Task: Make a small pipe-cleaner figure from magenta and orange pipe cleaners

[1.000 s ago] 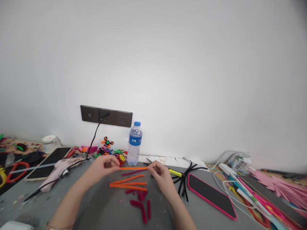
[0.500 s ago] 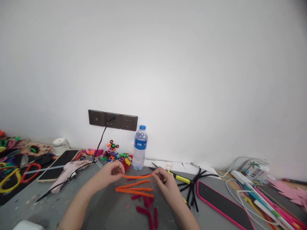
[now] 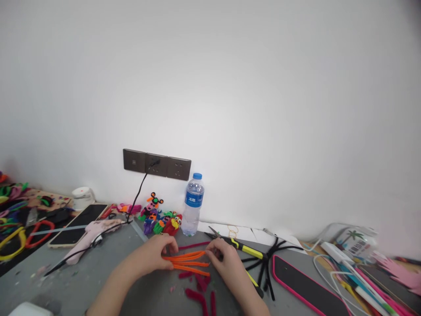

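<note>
Two hands at work: left hand (image 3: 158, 254), right hand (image 3: 226, 261) pinch opposite ends of orange pipe cleaners (image 3: 190, 259), gathered together on bench (image 3: 82, 277).

There are two hands, the left hand (image 3: 157, 255) and the right hand (image 3: 228, 264), about four orange fuzzy sticks (image 3: 190, 260) between them, one water bottle (image 3: 193, 206) far back, three wall sockets (image 3: 176, 168), two phones, the left phone (image 3: 79, 224) and the right phone (image 3: 305, 283), and one glue gun (image 3: 94, 231).
</note>
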Demonstrator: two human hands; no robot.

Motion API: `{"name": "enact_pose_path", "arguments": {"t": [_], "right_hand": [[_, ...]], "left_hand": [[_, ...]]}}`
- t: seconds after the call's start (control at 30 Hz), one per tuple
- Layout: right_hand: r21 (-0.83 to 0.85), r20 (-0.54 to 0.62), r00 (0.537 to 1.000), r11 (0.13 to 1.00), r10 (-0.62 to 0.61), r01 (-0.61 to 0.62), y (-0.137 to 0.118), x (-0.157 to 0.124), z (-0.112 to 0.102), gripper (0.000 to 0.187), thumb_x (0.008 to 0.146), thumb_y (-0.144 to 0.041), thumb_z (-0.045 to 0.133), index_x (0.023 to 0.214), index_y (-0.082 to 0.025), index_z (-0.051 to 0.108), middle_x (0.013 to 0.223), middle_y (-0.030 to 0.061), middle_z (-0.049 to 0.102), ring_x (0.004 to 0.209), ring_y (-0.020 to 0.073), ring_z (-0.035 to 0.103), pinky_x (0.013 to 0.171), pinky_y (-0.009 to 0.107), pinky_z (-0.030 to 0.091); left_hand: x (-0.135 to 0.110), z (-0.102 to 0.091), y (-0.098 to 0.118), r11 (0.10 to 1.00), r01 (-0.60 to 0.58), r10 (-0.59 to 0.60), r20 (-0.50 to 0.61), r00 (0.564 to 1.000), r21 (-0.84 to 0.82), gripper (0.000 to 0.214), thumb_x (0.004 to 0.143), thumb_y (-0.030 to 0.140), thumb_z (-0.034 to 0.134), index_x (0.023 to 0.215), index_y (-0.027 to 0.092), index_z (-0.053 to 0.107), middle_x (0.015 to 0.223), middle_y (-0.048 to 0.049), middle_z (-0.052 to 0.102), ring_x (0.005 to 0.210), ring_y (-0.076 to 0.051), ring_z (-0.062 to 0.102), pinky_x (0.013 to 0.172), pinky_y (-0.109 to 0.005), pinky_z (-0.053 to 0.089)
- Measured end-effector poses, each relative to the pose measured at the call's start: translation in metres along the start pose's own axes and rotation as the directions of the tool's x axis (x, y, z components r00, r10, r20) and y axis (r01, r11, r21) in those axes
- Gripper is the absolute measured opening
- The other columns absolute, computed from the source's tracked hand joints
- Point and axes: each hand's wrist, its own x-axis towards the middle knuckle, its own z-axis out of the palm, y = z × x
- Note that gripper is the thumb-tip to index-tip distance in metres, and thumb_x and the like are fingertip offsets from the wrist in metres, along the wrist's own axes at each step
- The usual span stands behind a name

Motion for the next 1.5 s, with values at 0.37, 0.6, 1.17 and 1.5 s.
{"name": "enact_pose_path", "arguments": {"t": [0.37,0.6,1.17,1.5], "right_hand": [[0.023,-0.004,1.0,1.0,0.01,-0.01,0.005,-0.001,0.001,0.012,0.08,-0.02,0.053,0.076,-0.022,0.064,0.076,0.0031,0.063,0.071,0.0205,0.057,0.067,0.03,0.042],[0.088,-0.032,0.999,0.996,-0.024,0.027,-0.005,-0.002,0.0,0.013,0.081,-0.017,0.054,0.086,-0.021,0.065,0.089,0.0053,0.066,0.082,0.0222,0.059,0.076,0.032,0.043],[-0.037,0.108,0.993,0.998,-0.051,0.055,-0.012,0.0,0.008,0.023,0.07,-0.005,0.06,0.08,-0.023,0.071,0.092,0.0032,0.068,0.092,0.0232,0.06,0.082,0.033,0.036],[-0.068,0.103,0.992,0.994,-0.076,0.083,-0.001,0.002,0.018,0.025,0.07,-0.005,0.055,0.074,-0.022,0.072,0.078,0.0033,0.068,0.082,0.0224,0.061,0.077,0.033,0.037]], "left_hand": [[0.0,0.006,0.01,0.998,-0.008,0.007,0.004,1.0,0.068,0.022,0.066,0.014,0.051,0.081,0.018,0.066,0.079,-0.0023,0.064,0.072,-0.018,0.057,0.062,-0.025,0.041],[0.0,0.008,0.005,0.995,-0.022,0.025,-0.03,0.999,0.099,0.021,0.066,0.012,0.049,0.079,0.019,0.064,0.075,-0.0009,0.061,0.072,-0.018,0.056,0.062,-0.024,0.039],[0.003,0.007,0.001,0.995,-0.04,0.045,-0.051,0.998,0.095,0.016,0.066,0.015,0.052,0.074,0.019,0.065,0.075,-0.0004,0.064,0.071,-0.017,0.057,0.062,-0.024,0.039],[0.002,0.014,0.008,0.996,-0.017,0.024,-0.076,0.997,0.093,0.023,0.066,0.013,0.053,0.087,0.021,0.061,0.086,-0.002,0.066,0.083,-0.02,0.056,0.068,-0.025,0.039]]}}
